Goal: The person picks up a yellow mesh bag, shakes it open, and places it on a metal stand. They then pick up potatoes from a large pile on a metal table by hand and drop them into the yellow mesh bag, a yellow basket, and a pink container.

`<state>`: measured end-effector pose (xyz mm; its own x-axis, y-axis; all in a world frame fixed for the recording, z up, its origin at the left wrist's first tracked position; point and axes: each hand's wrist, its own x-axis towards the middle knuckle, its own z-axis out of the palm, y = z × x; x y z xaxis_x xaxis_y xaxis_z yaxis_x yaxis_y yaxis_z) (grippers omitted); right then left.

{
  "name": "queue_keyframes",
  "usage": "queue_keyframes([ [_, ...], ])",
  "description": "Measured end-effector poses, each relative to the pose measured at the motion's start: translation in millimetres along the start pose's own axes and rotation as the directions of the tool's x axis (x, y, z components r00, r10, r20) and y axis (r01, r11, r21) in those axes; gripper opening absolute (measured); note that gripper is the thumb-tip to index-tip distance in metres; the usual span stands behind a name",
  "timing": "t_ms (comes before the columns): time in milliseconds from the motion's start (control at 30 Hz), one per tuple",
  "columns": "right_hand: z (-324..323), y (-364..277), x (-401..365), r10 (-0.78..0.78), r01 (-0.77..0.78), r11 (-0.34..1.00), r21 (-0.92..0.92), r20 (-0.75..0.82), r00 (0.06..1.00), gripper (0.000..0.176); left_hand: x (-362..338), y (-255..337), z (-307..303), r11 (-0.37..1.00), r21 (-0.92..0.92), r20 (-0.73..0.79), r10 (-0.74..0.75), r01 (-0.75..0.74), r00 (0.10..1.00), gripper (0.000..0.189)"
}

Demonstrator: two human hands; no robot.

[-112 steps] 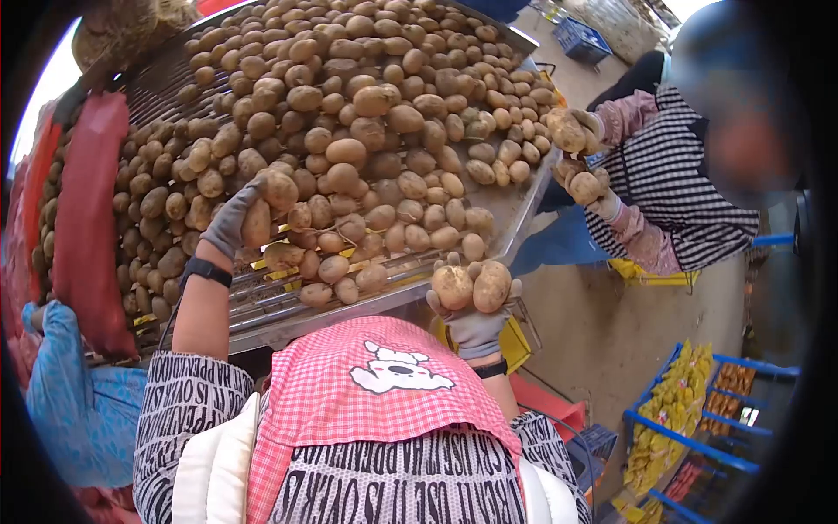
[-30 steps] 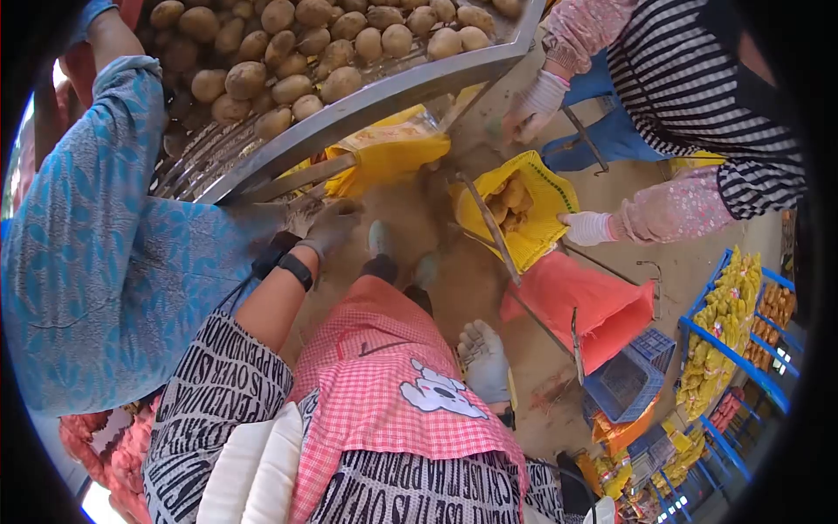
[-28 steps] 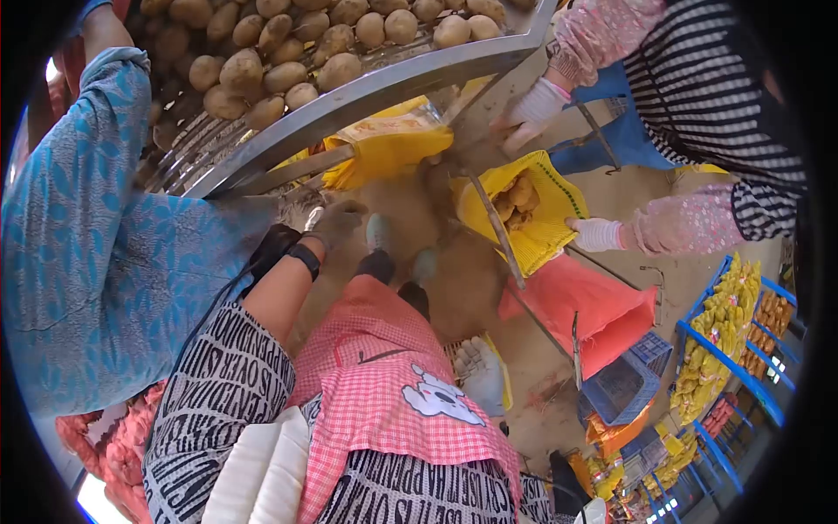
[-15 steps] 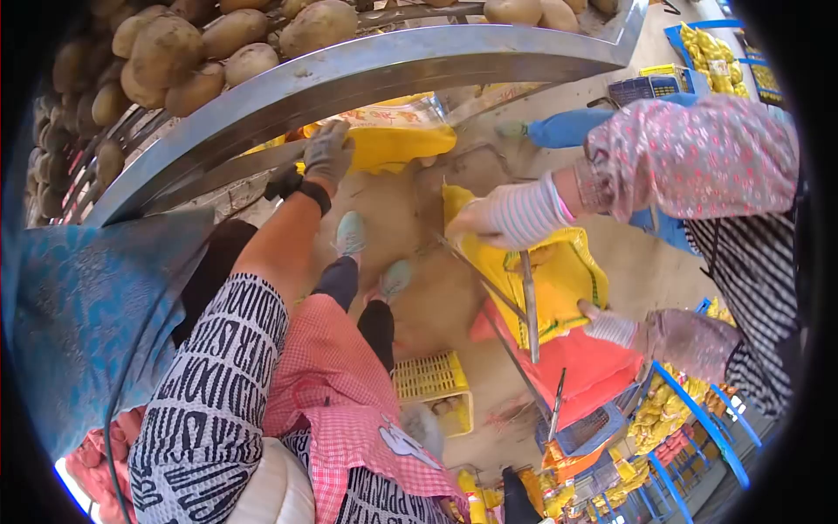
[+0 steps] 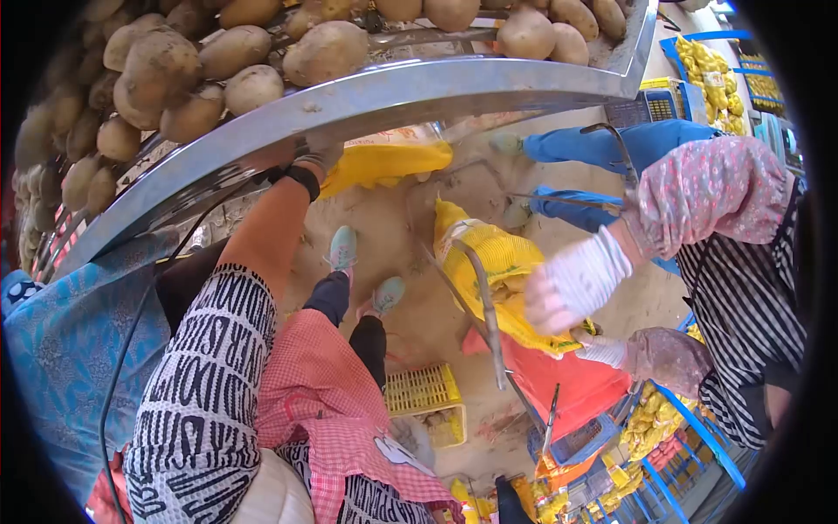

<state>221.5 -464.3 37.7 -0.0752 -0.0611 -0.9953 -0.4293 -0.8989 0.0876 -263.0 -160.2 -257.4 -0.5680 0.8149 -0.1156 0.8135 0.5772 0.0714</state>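
My left hand, in a grey glove with a black band at the wrist, is under the edge of a metal sorting table. Its fingers are mostly hidden by that edge. Close beside it is a yellow bag with a printed white and red face. I cannot make out whether the hand touches this bag. My right hand does not show. Potatoes lie on the table above my left hand.
A co-worker's gloved hand is above a yellow mesh bag on a metal stand; the other hand is at its rim. A yellow crate stands near my feet. A cable hangs at left.
My left hand has gone from beside the yellow bag to under the table edge. The co-worker's upper hand has left the stand and moved down and right. The view has shifted slightly.
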Motion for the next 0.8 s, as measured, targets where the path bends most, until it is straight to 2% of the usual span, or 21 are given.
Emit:
queue_keyframes([
  [33,4.3,-1.3,-6.6,-0.043,0.041,0.999,-0.021,-0.087,0.995,0.023,0.1,-5.6,-1.4,0.999,0.027,-0.03,0.023,-0.022,0.999,0.037],
  [67,20.1,-6.0,-16.2,-0.088,0.081,0.996,-0.045,-0.171,0.981,0.022,-10.4,-1.0,-29.7,0.999,0.03,-0.033,0.019,-0.018,0.999,0.037],
  [100,18.5,-6.0,-16.0,-0.085,0.077,0.996,-0.051,-0.166,0.982,0.022,-32.6,4.0,-57.1,0.98,-0.192,0.16,-0.026,0.057,0.987,0.041],
  [133,14.9,-5.8,-13.3,-0.104,0.097,0.994,-0.055,-0.148,0.983,0.024,-55.8,9.5,-81.0,0.907,-0.387,0.35,-0.025,0.169,0.936,0.044],
  [200,20.7,-7.9,-11.1,-0.118,0.111,0.992,-0.064,-0.132,0.984,0.025,-93.3,8.0,-72.1,0.852,-0.352,0.628,-0.093,0.388,0.772,0.048],
  [267,41.1,-9.8,-13.0,-0.143,0.112,0.985,-0.134,-0.256,0.956,0.029,-128.4,-12.5,-38.5,0.779,-0.382,0.745,-0.058,0.497,0.664,0.047],
  [300,33.1,-7.0,-6.1,-0.141,0.107,0.984,-0.14,-0.263,0.954,0.029,-135.7,-23.5,-17.1,0.776,-0.379,0.751,-0.062,0.505,0.657,0.047],
  [367,16.1,-2.5,5.7,-0.129,0.107,0.986,-0.131,-0.175,0.976,0.033,-151.5,-43.1,23.6,0.661,-0.33,0.655,-0.354,0.674,0.668,0.045],
  [400,14.8,-3.1,8.0,-0.13,0.106,0.985,-0.14,-0.179,0.975,0.033,-154.5,-57.1,60.9,0.654,-0.33,0.658,-0.358,0.681,0.663,0.045],
  [433,25.7,-5.9,2.7,-0.128,0.1,0.986,-0.136,-0.219,0.967,0.032,-155.1,-75.5,116.0,0.633,-0.407,0.605,-0.353,0.659,0.714,0.051],
  [467,31.4,-8.0,1.6,-0.126,0.094,0.987,-0.131,-0.259,0.958,0.03,-151.8,-75.1,121.5,0.61,-0.481,0.547,-0.352,0.629,0.76,0.059],
  [500,24.1,-8.1,8.4,-0.128,0.094,0.986,-0.14,-0.262,0.956,0.03,-148.6,-72.6,123.2,0.448,-0.486,0.674,-0.355,0.75,0.648,0.07],
  [567,8.8,-8.5,25.4,-0.028,0.016,0.998,-0.067,-0.173,0.984,0.023,-136.0,-74.3,158.7,0.466,-0.479,0.672,-0.351,0.744,0.652,0.074],
  [600,6.0,-8.8,29.5,-0.029,0.016,0.997,-0.075,-0.174,0.984,0.023,-133.7,-77.9,181.5,0.491,-0.469,0.67,-0.343,0.734,0.658,0.078],
  [667,16.9,-10.9,29.4,-0.03,0.015,0.998,-0.064,-0.241,0.97,0.018,-132.2,-54.4,163.7,0.517,-0.442,0.637,-0.395,0.733,0.662,0.078],
  [700,22.2,-12.9,30.7,-0.021,0.01,0.997,-0.075,-0.151,0.988,0.015,-128.8,-43.8,151.6,0.548,-0.41,0.6,-0.44,0.729,0.668,0.078],
  [733,34.1,-16.1,27.8,-0.022,0.01,0.997,-0.079,-0.152,0.988,0.015,-125.9,-41.9,149.2,0.544,-0.411,0.6,-0.442,0.731,0.667,0.078],
  [800,54.1,-21.9,20.8,-0.007,-0.029,0.99,-0.14,-0.251,0.968,0.021,-121.0,-34.3,143.4,0.459,-0.5,0.71,-0.268,0.734,0.651,0.077],
])
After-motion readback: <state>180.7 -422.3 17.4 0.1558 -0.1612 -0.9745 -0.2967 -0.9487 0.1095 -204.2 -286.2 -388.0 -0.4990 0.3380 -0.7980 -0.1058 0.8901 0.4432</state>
